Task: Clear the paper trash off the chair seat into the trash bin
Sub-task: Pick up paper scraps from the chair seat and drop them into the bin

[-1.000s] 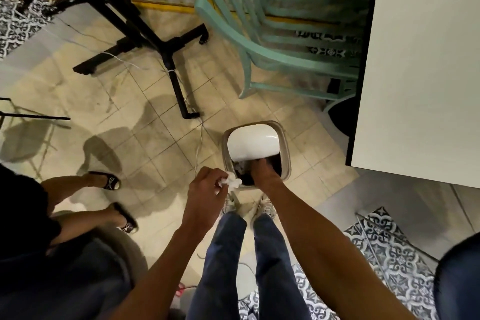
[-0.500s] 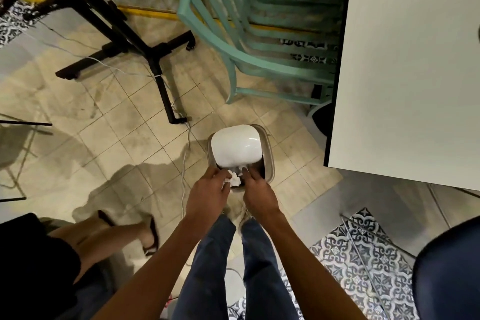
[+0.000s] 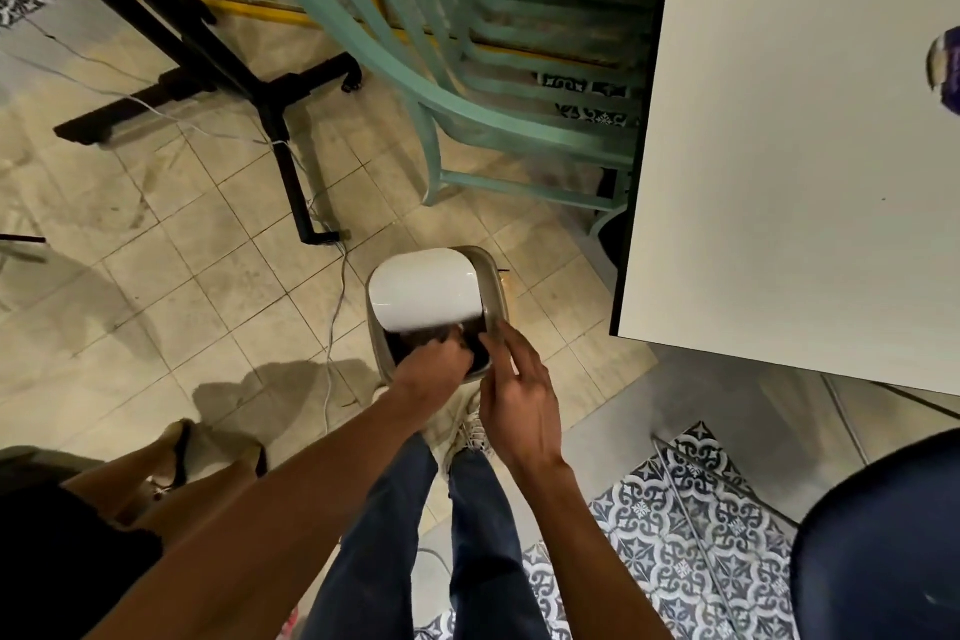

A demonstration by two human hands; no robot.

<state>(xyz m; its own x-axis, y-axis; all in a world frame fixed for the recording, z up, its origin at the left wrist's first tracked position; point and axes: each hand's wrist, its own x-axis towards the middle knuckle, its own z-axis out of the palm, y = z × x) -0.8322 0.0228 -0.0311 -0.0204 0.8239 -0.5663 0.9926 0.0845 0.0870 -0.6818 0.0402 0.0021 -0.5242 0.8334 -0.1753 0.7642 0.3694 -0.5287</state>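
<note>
The trash bin (image 3: 495,297) is a small tan one on the floor between my feet, with a white swing lid (image 3: 423,290) tipped open. My left hand (image 3: 435,365) reaches into the dark opening under the lid, its fingertips hidden inside. No paper trash shows in it or anywhere else. My right hand (image 3: 521,392) hovers just right of the opening, fingers spread and empty, near the bin's rim. A dark blue chair seat (image 3: 883,546) fills the bottom right corner.
A teal chair (image 3: 467,120) stands behind the bin, tucked against a white table (image 3: 779,146) on the right. A black stand's legs (image 3: 283,130) and a thin cable (image 3: 337,291) lie on the tiles to the left. Another person's legs (image 3: 171,463) are at bottom left.
My left hand carried the crumpled white paper over the bin and pushed into the opening; the paper is no longer visible. My right hand came out of the bin and opened.
</note>
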